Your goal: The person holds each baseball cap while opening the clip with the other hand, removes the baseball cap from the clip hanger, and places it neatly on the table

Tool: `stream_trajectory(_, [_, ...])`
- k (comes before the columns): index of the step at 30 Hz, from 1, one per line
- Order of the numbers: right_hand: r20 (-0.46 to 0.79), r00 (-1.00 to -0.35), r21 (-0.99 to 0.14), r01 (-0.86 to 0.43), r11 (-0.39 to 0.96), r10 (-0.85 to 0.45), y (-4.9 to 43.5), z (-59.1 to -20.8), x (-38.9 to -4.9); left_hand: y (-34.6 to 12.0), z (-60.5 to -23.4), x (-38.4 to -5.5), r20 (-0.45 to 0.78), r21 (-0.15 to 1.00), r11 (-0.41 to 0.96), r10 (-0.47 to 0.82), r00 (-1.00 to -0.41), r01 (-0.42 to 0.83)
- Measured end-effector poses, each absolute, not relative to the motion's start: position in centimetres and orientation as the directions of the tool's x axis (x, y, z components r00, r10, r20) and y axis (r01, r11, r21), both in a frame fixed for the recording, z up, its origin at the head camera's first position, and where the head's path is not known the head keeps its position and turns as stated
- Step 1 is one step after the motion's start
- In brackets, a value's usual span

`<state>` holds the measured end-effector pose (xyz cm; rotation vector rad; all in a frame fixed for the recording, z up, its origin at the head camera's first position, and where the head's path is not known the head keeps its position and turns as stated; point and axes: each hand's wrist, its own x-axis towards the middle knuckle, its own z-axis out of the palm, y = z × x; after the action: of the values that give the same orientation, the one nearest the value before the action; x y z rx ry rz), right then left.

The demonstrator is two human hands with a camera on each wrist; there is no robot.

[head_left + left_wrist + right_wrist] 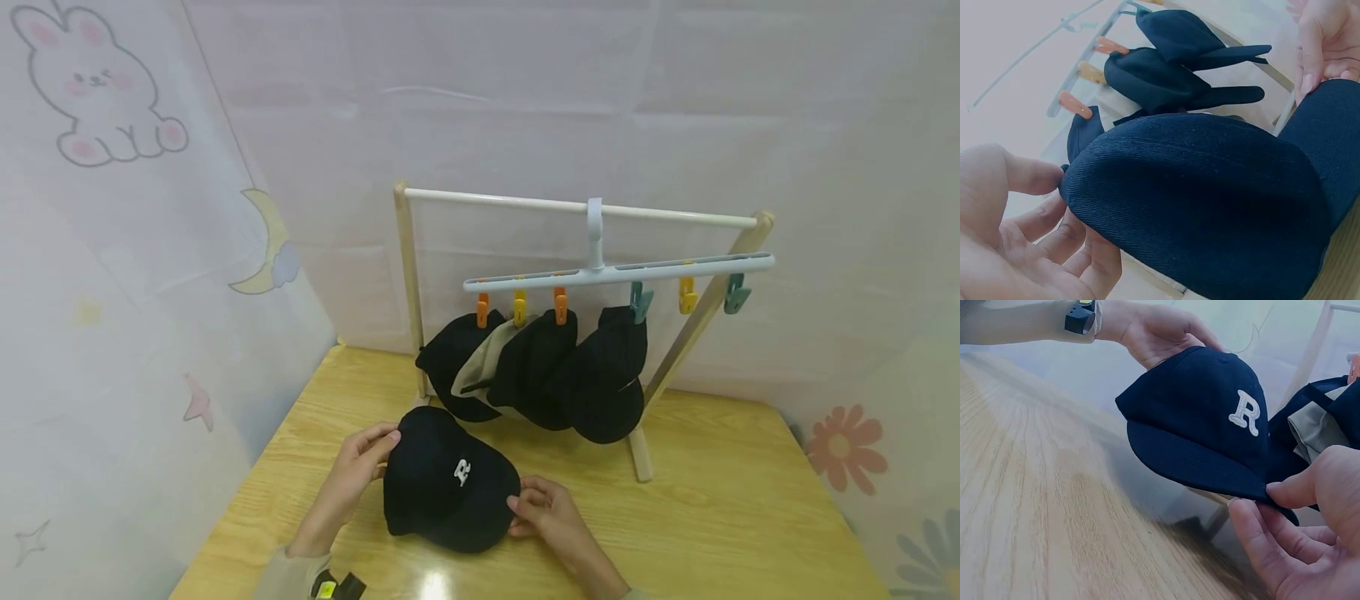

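Observation:
A dark baseball cap with a white letter R is held between both hands over the front of the table. My left hand pinches the top of its crown between thumb and fingers, as the left wrist view also shows. With thumb and fingertips my right hand grips the edge of the brim. In the right wrist view the cap is tilted above the wood, brim toward the right hand. Behind it, several dark caps and a beige one hang from a pale blue clip hanger.
The hanger hooks over the white bar of a wooden rack standing at the back of the table. Orange, yellow and green clips hold the caps; a yellow clip and a green clip at right hold nothing. Printed cloth walls surround the table.

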<state>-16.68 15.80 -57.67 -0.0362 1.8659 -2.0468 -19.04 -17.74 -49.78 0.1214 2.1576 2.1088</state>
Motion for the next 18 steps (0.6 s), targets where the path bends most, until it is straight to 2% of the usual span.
stream_trajectory(18, [-0.209,-0.946,-0.973,0.226,-0.042,-0.248,14.4,-58.5,-16.8,-17.9,-50.4,-19.1,-0.076,0.997,0.025,0.044,-0.996,-0.075])
